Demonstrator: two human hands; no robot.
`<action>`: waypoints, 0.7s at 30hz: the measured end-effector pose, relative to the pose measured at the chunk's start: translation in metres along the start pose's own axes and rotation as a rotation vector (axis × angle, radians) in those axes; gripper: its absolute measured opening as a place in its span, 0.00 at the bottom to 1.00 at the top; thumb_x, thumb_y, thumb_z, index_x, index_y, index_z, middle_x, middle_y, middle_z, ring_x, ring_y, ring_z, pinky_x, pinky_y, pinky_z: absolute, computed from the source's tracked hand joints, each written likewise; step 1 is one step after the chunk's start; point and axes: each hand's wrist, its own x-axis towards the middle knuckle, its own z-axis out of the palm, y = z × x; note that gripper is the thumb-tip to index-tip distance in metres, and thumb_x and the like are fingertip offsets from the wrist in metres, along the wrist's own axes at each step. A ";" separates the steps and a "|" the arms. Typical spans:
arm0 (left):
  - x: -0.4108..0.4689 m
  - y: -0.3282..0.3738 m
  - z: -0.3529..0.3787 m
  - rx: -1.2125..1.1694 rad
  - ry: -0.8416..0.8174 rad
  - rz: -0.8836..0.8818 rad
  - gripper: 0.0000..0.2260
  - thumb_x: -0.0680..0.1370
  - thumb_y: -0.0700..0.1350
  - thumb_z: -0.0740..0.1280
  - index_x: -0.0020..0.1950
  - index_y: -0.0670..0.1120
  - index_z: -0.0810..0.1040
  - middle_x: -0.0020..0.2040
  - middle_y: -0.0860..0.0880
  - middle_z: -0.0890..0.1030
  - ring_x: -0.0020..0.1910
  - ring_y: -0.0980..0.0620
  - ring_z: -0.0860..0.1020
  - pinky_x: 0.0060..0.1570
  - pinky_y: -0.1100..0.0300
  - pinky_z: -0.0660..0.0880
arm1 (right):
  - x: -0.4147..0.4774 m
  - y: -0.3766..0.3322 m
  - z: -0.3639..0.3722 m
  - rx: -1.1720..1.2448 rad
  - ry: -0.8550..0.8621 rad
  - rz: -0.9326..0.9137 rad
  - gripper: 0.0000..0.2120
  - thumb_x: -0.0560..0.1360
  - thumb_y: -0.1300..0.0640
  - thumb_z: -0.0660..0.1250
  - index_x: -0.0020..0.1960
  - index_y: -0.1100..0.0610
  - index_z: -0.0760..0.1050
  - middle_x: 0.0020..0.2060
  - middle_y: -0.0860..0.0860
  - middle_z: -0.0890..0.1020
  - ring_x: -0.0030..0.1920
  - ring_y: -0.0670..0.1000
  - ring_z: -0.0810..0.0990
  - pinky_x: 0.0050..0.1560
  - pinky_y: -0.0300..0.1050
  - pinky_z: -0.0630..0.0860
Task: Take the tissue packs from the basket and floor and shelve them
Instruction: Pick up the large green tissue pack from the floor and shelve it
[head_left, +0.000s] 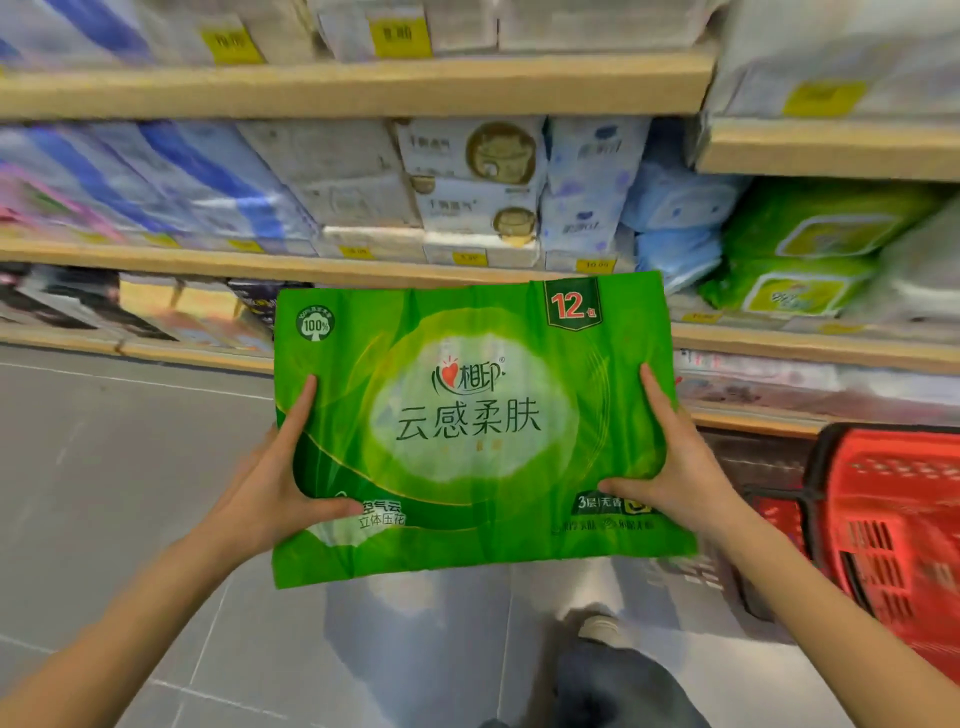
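Observation:
A large green tissue pack (470, 431) marked "12" fills the middle of the view, held flat in the air in front of the shelves. My left hand (270, 483) grips its left edge, thumb on top near the lower left corner. My right hand (675, 473) grips its right edge the same way. The red basket (893, 525) stands on the floor at the right, under the lowest shelf edge; what is inside it I cannot tell.
Wooden shelves (363, 88) run across the view, packed with white, blue and green tissue packs (800, 244). Yellow price tags line their edges. Grey tiled floor (114, 467) spreads to the left. My shoe (602, 629) and trouser leg show below the pack.

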 end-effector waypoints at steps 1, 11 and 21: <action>-0.006 0.018 -0.022 0.004 0.011 0.021 0.59 0.52 0.59 0.77 0.71 0.68 0.40 0.71 0.44 0.66 0.68 0.42 0.67 0.62 0.48 0.67 | -0.007 -0.021 -0.019 0.000 0.018 -0.011 0.60 0.56 0.51 0.80 0.68 0.29 0.38 0.75 0.54 0.56 0.74 0.54 0.55 0.72 0.52 0.57; -0.057 0.208 -0.192 0.057 0.150 0.387 0.57 0.53 0.61 0.75 0.67 0.74 0.36 0.74 0.45 0.61 0.70 0.43 0.65 0.64 0.47 0.66 | -0.106 -0.202 -0.212 -0.034 0.343 -0.151 0.59 0.56 0.54 0.81 0.69 0.33 0.41 0.72 0.49 0.58 0.73 0.51 0.56 0.71 0.48 0.58; -0.106 0.421 -0.270 0.017 0.193 0.834 0.57 0.54 0.62 0.74 0.69 0.71 0.36 0.74 0.41 0.61 0.70 0.42 0.65 0.63 0.49 0.66 | -0.266 -0.299 -0.387 -0.136 0.780 -0.179 0.58 0.57 0.52 0.80 0.68 0.32 0.39 0.74 0.53 0.57 0.73 0.51 0.56 0.70 0.49 0.58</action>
